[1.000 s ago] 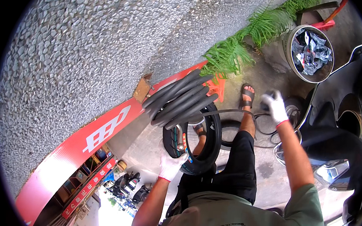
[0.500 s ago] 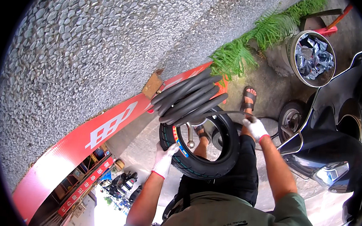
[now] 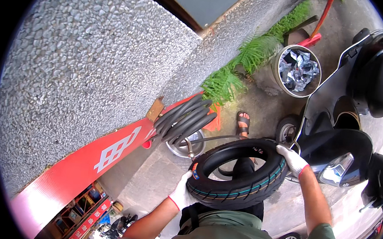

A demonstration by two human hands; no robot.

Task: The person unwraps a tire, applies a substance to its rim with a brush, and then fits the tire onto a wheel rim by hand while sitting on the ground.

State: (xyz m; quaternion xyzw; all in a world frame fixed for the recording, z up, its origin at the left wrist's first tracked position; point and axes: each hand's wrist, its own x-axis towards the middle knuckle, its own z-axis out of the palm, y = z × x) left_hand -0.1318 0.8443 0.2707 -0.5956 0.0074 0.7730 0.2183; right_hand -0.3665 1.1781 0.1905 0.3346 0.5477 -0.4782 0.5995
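Note:
A black scooter tyre with coloured lines along its tread is held tilted in front of my body. My left hand, in a white glove with a red cuff, is closed round its left edge. At the right edge my right hand, gloved the same way, also grips the tyre. A thick black hose hangs coiled against the wall. One black strand runs from it to the tyre's far side; its end is hard to make out.
Below the coil sits a round metal basin. On the right stands a black scooter, with a bucket of crumpled silver foil beyond it. A red banner runs along the pebbled wall. Ferns grow at its foot.
My right hand has come from beside the black strand onto the tyre's right edge. The tyre has tipped, showing more tread, and shifted right in view. My left hand still holds it.

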